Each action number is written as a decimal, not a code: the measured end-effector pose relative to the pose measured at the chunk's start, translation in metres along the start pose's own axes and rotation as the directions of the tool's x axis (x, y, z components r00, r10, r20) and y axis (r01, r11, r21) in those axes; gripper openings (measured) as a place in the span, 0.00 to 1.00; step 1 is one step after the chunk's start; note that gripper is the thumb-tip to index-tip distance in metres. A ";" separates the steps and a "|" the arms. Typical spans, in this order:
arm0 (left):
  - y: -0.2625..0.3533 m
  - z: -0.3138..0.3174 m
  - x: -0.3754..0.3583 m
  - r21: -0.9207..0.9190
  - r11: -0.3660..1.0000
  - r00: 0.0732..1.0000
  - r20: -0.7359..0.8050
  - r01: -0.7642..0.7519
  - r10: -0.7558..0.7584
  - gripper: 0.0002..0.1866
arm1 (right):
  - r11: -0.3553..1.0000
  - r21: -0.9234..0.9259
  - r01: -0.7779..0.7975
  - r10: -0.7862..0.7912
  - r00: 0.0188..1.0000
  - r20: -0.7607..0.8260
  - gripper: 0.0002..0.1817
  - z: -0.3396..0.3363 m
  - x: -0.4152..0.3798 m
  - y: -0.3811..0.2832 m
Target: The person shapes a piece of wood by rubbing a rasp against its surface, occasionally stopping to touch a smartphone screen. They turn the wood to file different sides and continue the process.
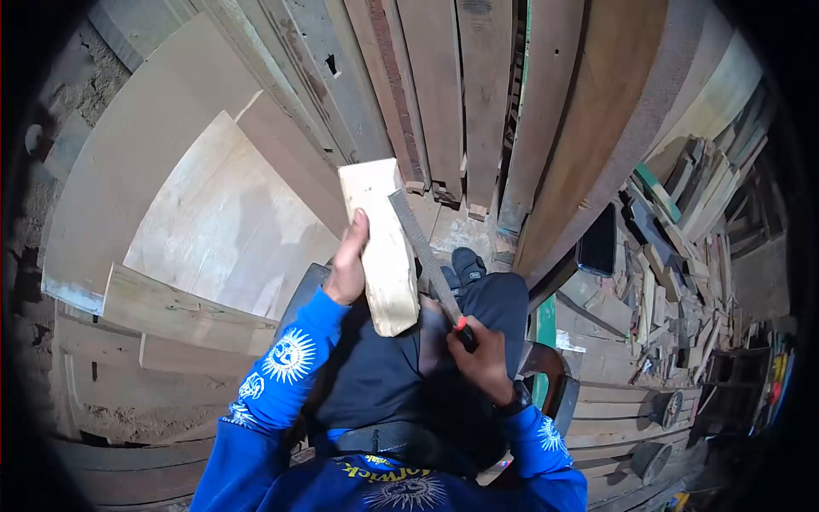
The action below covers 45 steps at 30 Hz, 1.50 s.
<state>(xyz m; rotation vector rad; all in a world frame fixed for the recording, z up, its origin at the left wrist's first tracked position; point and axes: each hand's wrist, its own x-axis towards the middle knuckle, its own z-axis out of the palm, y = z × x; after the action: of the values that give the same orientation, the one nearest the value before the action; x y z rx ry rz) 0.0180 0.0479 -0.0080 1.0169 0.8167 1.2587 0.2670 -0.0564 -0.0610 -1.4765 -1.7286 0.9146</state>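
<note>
A pale, roughly shaped block of wood [384, 256] stands over my lap, its wide end pointing away from me and its rounded end toward me. My left hand [348, 263] grips its left side, thumb lying along the upper face. In my right hand [485, 358] is a rasp, fingers wrapped round its black and red handle. The rasp's long grey blade [426, 256] runs up and to the left, its tip overlapping the block's right edge near the wide end.
Long planks [426, 94] lean ahead of me. Plywood sheets [213, 213] stand at the left. To the right, a dark phone [597, 243] rests beside a heap of wood offcuts [682, 264]. A shoe [467, 263] shows beyond my knees.
</note>
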 end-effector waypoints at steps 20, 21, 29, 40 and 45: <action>-0.002 0.008 -0.001 -0.055 0.998 0.998 -0.063 0.003 -0.007 0.37 | 0.995 0.019 -0.093 0.092 0.995 0.045 0.08 -0.005 0.001 -0.012; -0.001 0.006 0.001 -0.075 0.997 0.997 -0.082 -0.018 0.011 0.38 | 0.997 0.015 -0.077 0.076 0.996 0.046 0.08 -0.005 0.000 -0.008; -0.009 0.006 0.004 -0.025 0.999 0.995 -0.096 -0.028 0.026 0.47 | 0.999 0.028 0.046 -0.046 0.998 0.029 0.12 0.006 -0.001 0.008; -0.003 0.016 0.003 -0.104 0.994 0.999 -0.036 0.014 -0.018 0.49 | 0.999 0.017 -0.044 0.043 0.998 0.053 0.10 -0.001 -0.001 -0.009; -0.007 0.013 0.004 -0.078 0.997 0.994 -0.108 0.020 -0.029 0.48 | 0.998 0.054 0.022 -0.024 0.999 0.026 0.11 0.002 -0.004 0.001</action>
<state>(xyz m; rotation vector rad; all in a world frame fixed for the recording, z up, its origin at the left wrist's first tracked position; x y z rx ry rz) 0.0325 0.0499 -0.0095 0.8798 0.8552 1.3238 0.2663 -0.0601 -0.0629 -1.4132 -1.7230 0.9650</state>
